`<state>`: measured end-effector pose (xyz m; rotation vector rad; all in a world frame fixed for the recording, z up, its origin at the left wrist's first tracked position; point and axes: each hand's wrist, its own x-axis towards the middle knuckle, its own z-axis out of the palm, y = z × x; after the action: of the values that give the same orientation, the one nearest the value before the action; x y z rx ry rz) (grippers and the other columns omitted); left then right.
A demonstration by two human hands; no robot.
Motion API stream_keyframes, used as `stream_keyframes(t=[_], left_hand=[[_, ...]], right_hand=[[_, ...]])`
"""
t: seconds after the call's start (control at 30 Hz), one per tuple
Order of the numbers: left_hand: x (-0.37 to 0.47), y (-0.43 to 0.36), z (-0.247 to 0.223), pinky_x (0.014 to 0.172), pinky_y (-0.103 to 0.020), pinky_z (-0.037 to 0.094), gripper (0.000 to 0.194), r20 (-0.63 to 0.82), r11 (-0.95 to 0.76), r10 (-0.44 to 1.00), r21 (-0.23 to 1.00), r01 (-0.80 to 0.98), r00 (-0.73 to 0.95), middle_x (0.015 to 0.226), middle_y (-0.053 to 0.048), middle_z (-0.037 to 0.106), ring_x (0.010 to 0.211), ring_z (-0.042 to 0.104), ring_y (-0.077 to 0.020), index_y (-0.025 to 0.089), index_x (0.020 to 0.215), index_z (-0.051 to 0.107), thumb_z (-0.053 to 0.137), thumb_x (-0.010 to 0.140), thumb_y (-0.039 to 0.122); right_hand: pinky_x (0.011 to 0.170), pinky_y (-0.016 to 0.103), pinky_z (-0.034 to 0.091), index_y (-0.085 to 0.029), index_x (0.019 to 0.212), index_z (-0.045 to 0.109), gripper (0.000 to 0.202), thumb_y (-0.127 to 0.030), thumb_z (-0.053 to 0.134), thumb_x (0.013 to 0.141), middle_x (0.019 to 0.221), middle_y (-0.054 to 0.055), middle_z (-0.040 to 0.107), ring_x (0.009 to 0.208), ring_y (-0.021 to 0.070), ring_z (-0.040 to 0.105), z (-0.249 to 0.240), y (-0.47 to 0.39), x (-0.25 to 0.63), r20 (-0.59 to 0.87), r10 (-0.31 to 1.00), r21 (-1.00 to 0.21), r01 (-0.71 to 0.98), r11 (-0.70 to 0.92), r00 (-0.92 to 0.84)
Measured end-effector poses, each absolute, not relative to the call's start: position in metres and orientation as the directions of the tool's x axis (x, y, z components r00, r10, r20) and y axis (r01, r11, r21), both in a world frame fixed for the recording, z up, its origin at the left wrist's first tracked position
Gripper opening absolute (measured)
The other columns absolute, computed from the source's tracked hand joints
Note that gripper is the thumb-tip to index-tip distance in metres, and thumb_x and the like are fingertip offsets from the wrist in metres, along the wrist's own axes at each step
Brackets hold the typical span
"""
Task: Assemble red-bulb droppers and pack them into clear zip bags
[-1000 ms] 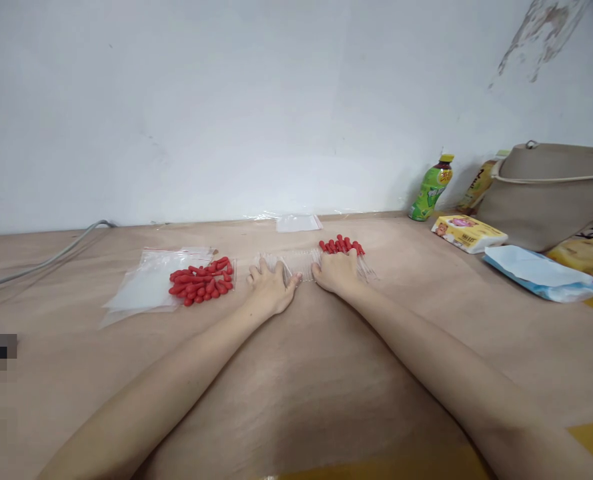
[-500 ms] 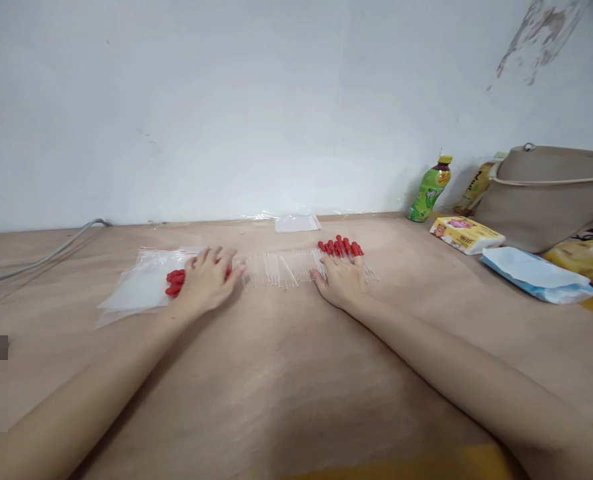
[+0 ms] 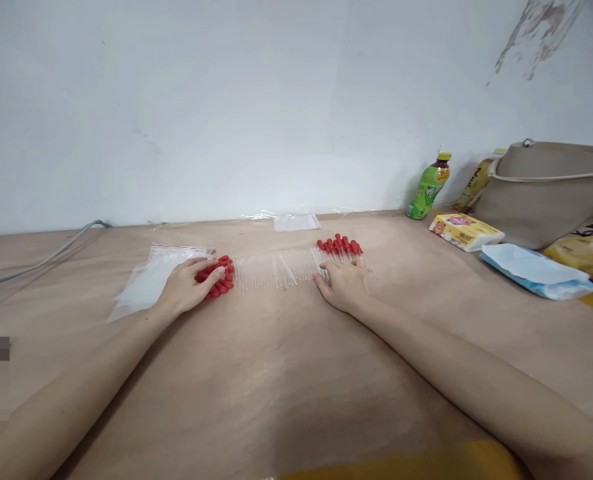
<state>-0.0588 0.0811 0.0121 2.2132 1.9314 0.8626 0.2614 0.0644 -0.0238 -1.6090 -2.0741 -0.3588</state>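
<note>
A row of thin clear sticks (image 3: 263, 268) lies on the brown-covered table. At its left end my left hand (image 3: 189, 283) curls around a cluster of red bulb-like pieces (image 3: 222, 288), thumb and fingers on either side of them. My right hand (image 3: 343, 283) rests over the right end of the row, its fingers apart, just below a second cluster of red pieces (image 3: 340, 244). Clear plastic bags (image 3: 149, 277) lie flat beyond my left hand. What lies under my right palm is hidden.
A small clear bag (image 3: 296, 222) lies by the wall. At the right stand a green bottle (image 3: 429, 188), a yellow tissue pack (image 3: 465, 232), a blue-and-white packet (image 3: 536, 270) and a grey bag (image 3: 551, 193). A grey cable (image 3: 51, 256) runs along the left.
My left hand has closed around the left red cluster, which now sits together against the row's end. The clear bags have shifted slightly right. My right hand has hardly moved.
</note>
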Motion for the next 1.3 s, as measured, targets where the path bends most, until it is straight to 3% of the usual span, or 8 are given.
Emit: stream_keyframes(t=[0.17, 0.33, 0.47, 0.7, 0.83, 1.03, 1.17, 1.3], left_hand=[[-0.037, 0.075, 0.016, 0.071, -0.033, 0.054, 0.043, 0.257, -0.249, 0.96, 0.609, 0.753, 0.109, 0.087, -0.004, 0.067, 0.06, 0.064, -0.0158, 0.018, 0.106, 0.06, 0.046, 0.08, 0.049], [-0.017, 0.075, 0.017, 0.063, -0.031, 0.054, 0.04, 0.286, -0.293, 0.949, 0.647, 0.704, 0.133, 0.076, -0.004, 0.068, 0.054, 0.062, -0.0146, 0.016, 0.102, 0.06, 0.051, 0.078, 0.047], [-0.018, 0.076, 0.018, 0.059, -0.03, 0.053, 0.047, 0.197, -0.254, 0.967, 0.716, 0.65, 0.161, 0.074, -0.004, 0.068, 0.057, 0.063, -0.0159, 0.016, 0.11, 0.056, 0.049, 0.079, 0.05], [-0.034, 0.108, 0.037, 0.088, -0.034, 0.043, 0.038, 0.319, -0.195, 0.946, 0.413, 0.89, 0.059, 0.11, -0.003, 0.063, 0.105, 0.055, -0.0251, 0.025, 0.094, 0.067, 0.049, 0.075, 0.051], [-0.03, 0.14, 0.045, 0.075, -0.029, 0.046, 0.03, 0.113, -0.103, 0.991, 0.323, 0.941, 0.07, 0.096, -0.003, 0.068, 0.089, 0.061, -0.0225, 0.023, 0.093, 0.066, 0.047, 0.075, 0.038], [-0.017, 0.175, 0.043, 0.064, -0.026, 0.045, 0.014, 0.003, -0.048, 0.999, 0.279, 0.959, 0.049, 0.068, -0.002, 0.068, 0.068, 0.062, -0.0204, 0.021, 0.072, 0.068, 0.059, 0.062, 0.025], [-0.016, 0.184, 0.038, 0.061, -0.024, 0.045, 0.01, 0.007, -0.007, 1.0, 0.283, 0.959, 0.005, 0.061, -0.001, 0.066, 0.064, 0.061, -0.0195, 0.02, 0.063, 0.064, 0.065, 0.054, 0.017], [-0.017, 0.18, 0.037, 0.061, -0.025, 0.045, 0.02, 0.116, 0.008, 0.992, 0.333, 0.943, -0.05, 0.075, -0.005, 0.066, 0.068, 0.061, -0.0194, 0.016, 0.078, 0.06, 0.064, 0.059, 0.021]], right_hand=[[0.08, 0.037, 0.02, -0.016, 0.095, 0.062, 0.033, -0.038, 0.037, 0.086, 0.085, 0.007, 0.068, 0.079, 0.0206, 0.058, -0.022, 0.064, 0.261, 0.502, 0.845, -0.084, 0.962, 0.261, -0.185], [0.08, 0.036, 0.02, -0.017, 0.095, 0.062, 0.034, -0.038, 0.037, 0.086, 0.085, 0.008, 0.068, 0.079, 0.0202, 0.058, -0.022, 0.064, 0.26, 0.488, 0.852, -0.077, 0.963, 0.257, -0.188], [0.081, 0.036, 0.02, -0.016, 0.095, 0.062, 0.035, -0.039, 0.037, 0.086, 0.085, 0.008, 0.068, 0.08, 0.0201, 0.058, -0.022, 0.064, 0.261, 0.488, 0.851, -0.077, 0.962, 0.261, -0.192], [0.08, 0.036, 0.02, -0.016, 0.093, 0.062, 0.034, -0.038, 0.038, 0.086, 0.084, 0.007, 0.068, 0.079, 0.02, 0.059, -0.021, 0.065, 0.261, 0.499, 0.844, -0.071, 0.962, 0.264, -0.195], [0.079, 0.036, 0.021, -0.016, 0.093, 0.062, 0.033, -0.038, 0.038, 0.085, 0.083, 0.007, 0.069, 0.079, 0.02, 0.059, -0.022, 0.065, 0.261, 0.502, 0.842, -0.073, 0.96, 0.272, -0.2], [0.079, 0.037, 0.021, -0.017, 0.093, 0.062, 0.03, -0.036, 0.04, 0.085, 0.083, 0.006, 0.069, 0.078, 0.0195, 0.059, -0.025, 0.066, 0.262, 0.536, 0.82, -0.089, 0.953, 0.29, -0.2], [0.079, 0.036, 0.021, -0.017, 0.091, 0.063, 0.029, -0.036, 0.042, 0.084, 0.079, 0.006, 0.069, 0.075, 0.0191, 0.059, -0.025, 0.067, 0.263, 0.555, 0.806, -0.093, 0.948, 0.303, -0.204], [0.078, 0.037, 0.021, -0.016, 0.09, 0.063, 0.028, -0.035, 0.042, 0.084, 0.08, 0.007, 0.069, 0.074, 0.0195, 0.058, -0.026, 0.067, 0.263, 0.563, 0.8, -0.103, 0.942, 0.319, -0.209]])
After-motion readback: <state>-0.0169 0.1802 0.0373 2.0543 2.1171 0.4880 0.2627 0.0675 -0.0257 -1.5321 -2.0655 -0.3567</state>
